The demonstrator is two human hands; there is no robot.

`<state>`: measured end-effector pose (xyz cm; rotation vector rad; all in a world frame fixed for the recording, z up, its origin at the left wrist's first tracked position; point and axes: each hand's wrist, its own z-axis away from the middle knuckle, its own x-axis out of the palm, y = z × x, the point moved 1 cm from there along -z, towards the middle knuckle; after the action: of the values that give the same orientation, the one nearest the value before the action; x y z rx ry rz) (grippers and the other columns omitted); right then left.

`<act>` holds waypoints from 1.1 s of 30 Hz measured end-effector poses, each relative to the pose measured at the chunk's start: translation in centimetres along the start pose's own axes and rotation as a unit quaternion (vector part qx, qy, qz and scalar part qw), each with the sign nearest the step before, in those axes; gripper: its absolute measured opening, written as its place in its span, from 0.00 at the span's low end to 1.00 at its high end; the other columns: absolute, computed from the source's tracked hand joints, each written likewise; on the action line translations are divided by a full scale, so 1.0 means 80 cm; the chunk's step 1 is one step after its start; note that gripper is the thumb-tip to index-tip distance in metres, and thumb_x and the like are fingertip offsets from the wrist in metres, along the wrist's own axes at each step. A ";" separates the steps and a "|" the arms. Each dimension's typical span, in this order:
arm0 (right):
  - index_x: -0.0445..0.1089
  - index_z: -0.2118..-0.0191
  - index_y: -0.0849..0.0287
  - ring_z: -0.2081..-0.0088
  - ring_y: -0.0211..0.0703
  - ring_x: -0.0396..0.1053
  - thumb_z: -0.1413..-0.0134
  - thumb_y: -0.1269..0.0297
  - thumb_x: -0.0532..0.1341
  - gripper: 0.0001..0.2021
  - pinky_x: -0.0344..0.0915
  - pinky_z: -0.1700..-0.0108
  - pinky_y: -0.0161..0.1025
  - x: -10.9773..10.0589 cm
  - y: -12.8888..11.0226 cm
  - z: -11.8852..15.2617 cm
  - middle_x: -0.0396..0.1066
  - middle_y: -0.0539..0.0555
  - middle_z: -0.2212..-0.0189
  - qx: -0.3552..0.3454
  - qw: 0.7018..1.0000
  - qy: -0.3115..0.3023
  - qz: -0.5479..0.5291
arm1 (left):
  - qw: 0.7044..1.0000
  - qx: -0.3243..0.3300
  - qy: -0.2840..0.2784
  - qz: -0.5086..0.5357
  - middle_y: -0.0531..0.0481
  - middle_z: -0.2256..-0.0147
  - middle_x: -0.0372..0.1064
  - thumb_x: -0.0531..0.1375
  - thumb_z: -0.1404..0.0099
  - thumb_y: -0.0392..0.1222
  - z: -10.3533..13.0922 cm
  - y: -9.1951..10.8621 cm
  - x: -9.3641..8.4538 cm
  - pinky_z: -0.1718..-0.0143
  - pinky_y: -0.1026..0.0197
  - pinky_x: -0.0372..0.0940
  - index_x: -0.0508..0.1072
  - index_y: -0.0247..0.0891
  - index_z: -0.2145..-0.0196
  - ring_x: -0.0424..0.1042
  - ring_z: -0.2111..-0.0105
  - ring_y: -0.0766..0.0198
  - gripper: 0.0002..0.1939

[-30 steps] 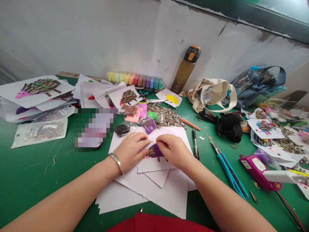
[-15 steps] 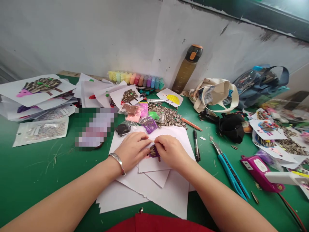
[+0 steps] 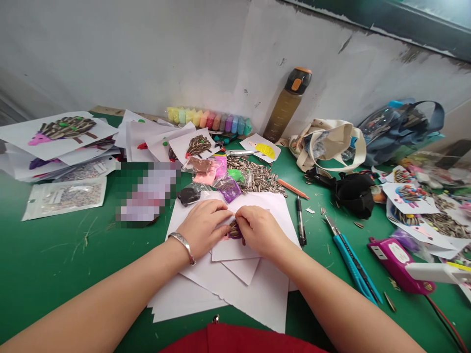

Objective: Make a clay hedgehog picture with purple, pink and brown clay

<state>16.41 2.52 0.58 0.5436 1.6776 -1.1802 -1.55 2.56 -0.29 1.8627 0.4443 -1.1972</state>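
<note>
A small white sheet (image 3: 235, 251) carries a purple clay shape with striped seeds (image 3: 234, 230) stuck on it and a bit of pink at its left. My left hand (image 3: 206, 226), a silver bracelet at its wrist, rests on the paper left of the shape, fingers bent and close together. On the right side, my right hand (image 3: 259, 228) is closed in a pinch over the shape's edge, and its fingertips meet those of my left hand. Whatever sits between the fingertips is too small to name. Larger white sheets (image 3: 257, 294) lie underneath.
Behind the hands are clay packets (image 3: 228, 189), a seed pile (image 3: 259, 175) and an orange pencil (image 3: 293, 189). A pen (image 3: 300, 221), blue cutter (image 3: 353, 264) and magenta glue gun (image 3: 401, 264) lie right. A bottle (image 3: 287, 105) leans on the wall; hedgehog pictures (image 3: 66, 130) are stacked left.
The view has shifted very slightly. Both hands stay at the purple shape, with only tiny finger movement.
</note>
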 end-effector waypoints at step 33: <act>0.77 0.63 0.57 0.60 0.44 0.70 0.42 0.71 0.55 0.11 0.63 0.57 0.37 -0.050 0.072 0.004 0.74 0.54 0.65 0.035 0.983 0.178 -0.036 | 1.000 -0.003 0.001 0.010 0.43 0.53 0.69 0.54 0.33 0.41 0.001 -0.002 -0.002 0.49 0.48 0.62 0.75 0.37 0.53 0.67 0.52 0.52 0.14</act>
<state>22.78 5.40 1.53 0.7788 1.9764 -1.2520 -1.77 2.59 -0.24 1.8581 0.4293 -1.1797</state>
